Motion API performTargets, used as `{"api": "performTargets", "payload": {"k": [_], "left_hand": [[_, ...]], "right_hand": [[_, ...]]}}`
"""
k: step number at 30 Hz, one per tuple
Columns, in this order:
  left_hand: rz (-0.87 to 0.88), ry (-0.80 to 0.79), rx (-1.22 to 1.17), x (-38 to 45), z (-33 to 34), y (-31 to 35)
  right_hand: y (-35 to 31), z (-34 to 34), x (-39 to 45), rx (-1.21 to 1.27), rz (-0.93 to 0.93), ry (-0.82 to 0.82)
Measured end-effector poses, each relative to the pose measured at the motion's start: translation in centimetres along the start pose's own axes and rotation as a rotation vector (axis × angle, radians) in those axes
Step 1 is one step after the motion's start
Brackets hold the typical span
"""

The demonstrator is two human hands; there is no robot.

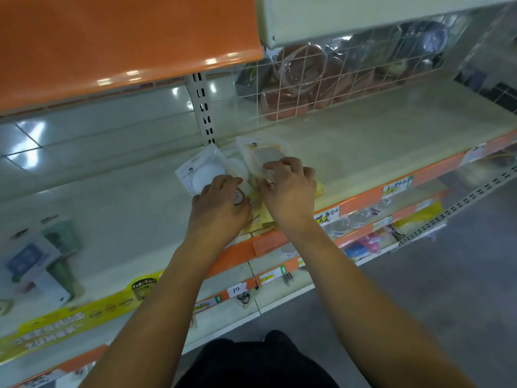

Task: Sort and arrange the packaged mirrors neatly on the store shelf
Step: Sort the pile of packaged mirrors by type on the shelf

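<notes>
At frame centre, on the shelf (363,152), left hand (221,197) grips a clear-packaged round mirror (202,172); right hand (288,186) curls over a yellow-carded mirror pack (268,156), apparently squaring the overlapping packs into one row.

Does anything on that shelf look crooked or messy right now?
Yes. The packaged mirrors lie in a loose, overlapping heap near the shelf front edge, not in a row. The white pack at the left sits turned at an angle. Both the left hand and right hand rest on the pile.
</notes>
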State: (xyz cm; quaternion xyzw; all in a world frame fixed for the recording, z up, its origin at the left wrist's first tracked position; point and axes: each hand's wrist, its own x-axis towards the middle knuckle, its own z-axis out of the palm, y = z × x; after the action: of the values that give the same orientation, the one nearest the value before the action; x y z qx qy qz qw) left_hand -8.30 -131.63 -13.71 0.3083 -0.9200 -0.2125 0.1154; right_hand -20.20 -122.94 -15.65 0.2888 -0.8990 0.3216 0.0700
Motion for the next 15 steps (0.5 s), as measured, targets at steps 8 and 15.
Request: {"api": "performTargets", "payload": {"k": [8, 15], "left_hand": [[-0.001, -0.018, 0.001, 1.5, -0.5, -0.4], [-0.005, -0.029, 0.009, 1.7, 0.0, -0.9]], "right_hand": [[0.9, 1.4, 1.1, -0.143, 0.145, -0.115], [1.4, 2.3, 1.0, -0.211, 0.216, -0.181]]}}
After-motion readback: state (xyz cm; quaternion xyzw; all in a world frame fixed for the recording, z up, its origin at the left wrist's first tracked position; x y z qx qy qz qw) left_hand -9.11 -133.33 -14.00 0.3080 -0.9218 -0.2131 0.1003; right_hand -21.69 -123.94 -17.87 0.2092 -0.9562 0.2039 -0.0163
